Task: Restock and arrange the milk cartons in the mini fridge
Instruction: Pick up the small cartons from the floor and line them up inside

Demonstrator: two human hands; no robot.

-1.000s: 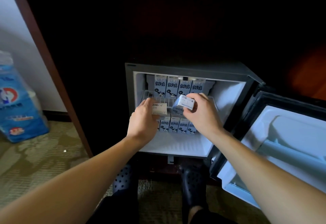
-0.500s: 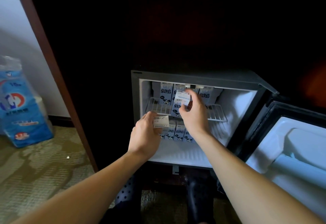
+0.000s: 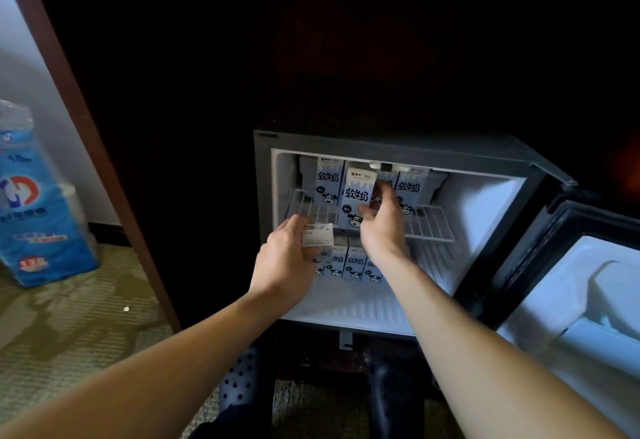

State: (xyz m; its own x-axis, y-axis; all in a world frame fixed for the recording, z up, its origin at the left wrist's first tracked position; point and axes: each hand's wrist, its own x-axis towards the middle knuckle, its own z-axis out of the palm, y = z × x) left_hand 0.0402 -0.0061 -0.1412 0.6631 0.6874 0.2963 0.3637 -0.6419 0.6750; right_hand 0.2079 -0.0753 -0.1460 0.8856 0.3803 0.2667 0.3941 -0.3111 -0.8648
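Boxy carton on wire shelf

The right hand covers one back-row carton, the left hand hides part of the lower row, and the fridge door runs off-frame.

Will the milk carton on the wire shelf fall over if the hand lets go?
Maybe. The milk carton is tall and narrow, so it could tip if nudged. It stands on the wire shelf, which has gaps, so it may wobble. The right hand holds it; its flat sides look stiff and won't roll.
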